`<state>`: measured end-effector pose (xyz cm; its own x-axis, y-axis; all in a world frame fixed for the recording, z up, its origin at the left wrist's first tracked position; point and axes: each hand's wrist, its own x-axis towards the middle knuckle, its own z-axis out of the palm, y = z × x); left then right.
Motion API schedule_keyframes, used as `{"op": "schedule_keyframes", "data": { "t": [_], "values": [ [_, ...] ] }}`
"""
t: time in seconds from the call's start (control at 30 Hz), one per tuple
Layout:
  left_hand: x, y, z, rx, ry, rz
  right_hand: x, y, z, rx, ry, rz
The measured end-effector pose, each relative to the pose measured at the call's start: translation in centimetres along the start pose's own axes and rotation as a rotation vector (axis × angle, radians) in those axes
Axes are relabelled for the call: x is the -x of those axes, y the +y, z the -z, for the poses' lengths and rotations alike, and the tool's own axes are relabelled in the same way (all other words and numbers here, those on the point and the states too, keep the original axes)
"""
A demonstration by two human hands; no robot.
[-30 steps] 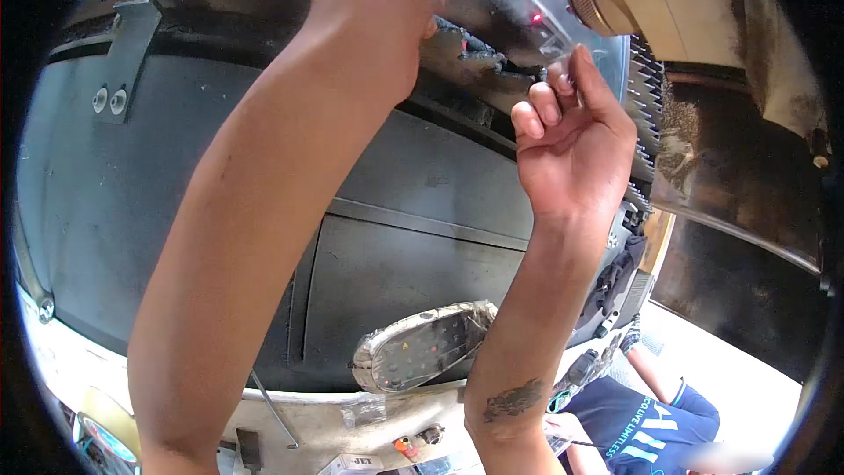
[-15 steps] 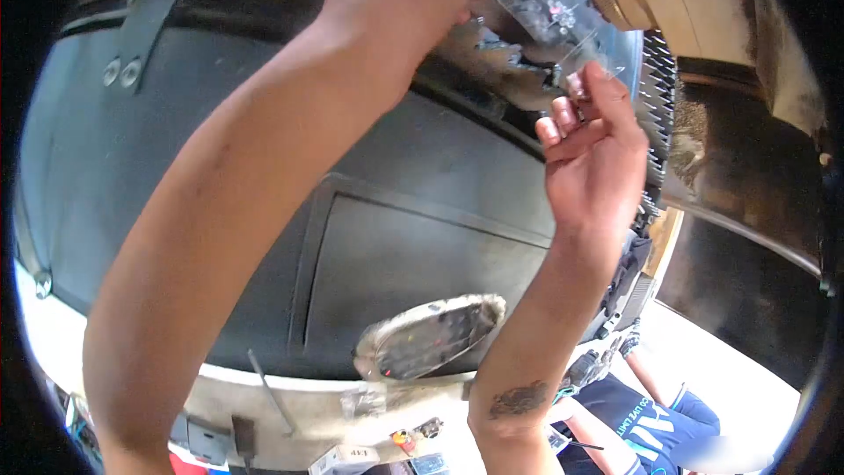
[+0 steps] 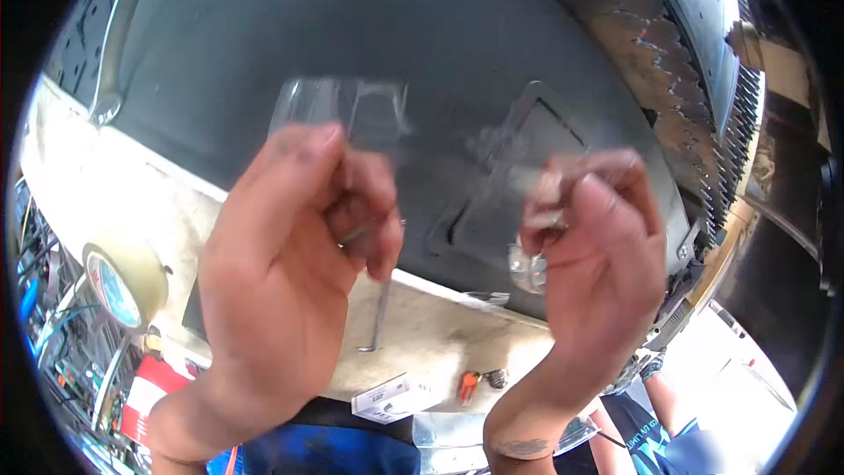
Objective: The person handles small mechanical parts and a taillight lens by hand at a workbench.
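Observation:
My left hand [image 3: 281, 273] is closed in a pinch over the dark panel [image 3: 440, 26]. A piece of clear plastic [image 3: 303, 104] stands up from its thumb and fingertips. To the right, my right hand [image 3: 607, 255] has its fingers curled together. Clear plastic [image 3: 527, 269] shows beside those fingers, and motion blur hides its exact shape. The hands are apart, both above the panel's near part. A thin bent metal rod [image 3: 380, 325] lies below my left hand, reaching onto the pale bench edge [image 3: 448, 308].
A roll of tape [image 3: 126, 286] stands at left near tangled wires [image 3: 61, 361]. A small box [image 3: 387, 398] and an orange item [image 3: 469, 385] lie on the bench. Spiky strips [image 3: 734, 158] run along the right. Another person [image 3: 651, 440] is at lower right.
Both hands have come down from the upper edge by the spiky strip to the panel's near part. The view has shifted, bringing the tape roll and wires into sight.

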<state>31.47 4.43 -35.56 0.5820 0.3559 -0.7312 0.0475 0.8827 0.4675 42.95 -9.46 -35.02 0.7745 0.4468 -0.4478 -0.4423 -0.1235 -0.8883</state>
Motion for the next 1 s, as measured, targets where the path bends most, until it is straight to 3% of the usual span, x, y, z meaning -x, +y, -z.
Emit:
{"op": "schedule_keyframes", "data": {
  "t": [0.1,0.17,0.37,0.43,0.77,0.87,1.0],
  "values": [
    [2.4,0.7,1.8,0.038,0.108,-0.007,2.5,1.2,-2.4,-0.076,-0.064,-0.044],
    [3.6,1.5,2.9,0.016,0.074,-0.009,4.1,1.3,-4.2,-0.25,-0.012,-0.17],
    [6.7,1.9,5.9,-0.099,-0.051,-0.028,5.5,1.9,-4.7,-0.382,-0.185,-0.208],
    [7.5,1.9,6.5,0.078,0.034,-0.034,5.9,2.0,-5.3,-0.447,-0.242,-0.285],
    [9.8,3.2,9.8,0.237,0.097,-0.032,7.1,4.5,-8.8,-0.745,-0.345,-0.321],
    [9.6,3.9,10.8,0.213,-0.021,0.058,7.1,5.0,-9.4,-0.762,-0.352,-0.311],
    [9.2,3.6,11.9,0.506,-0.221,0.143,7.4,5.7,-9.5,-0.775,-0.379,-0.32]
  ]
}}
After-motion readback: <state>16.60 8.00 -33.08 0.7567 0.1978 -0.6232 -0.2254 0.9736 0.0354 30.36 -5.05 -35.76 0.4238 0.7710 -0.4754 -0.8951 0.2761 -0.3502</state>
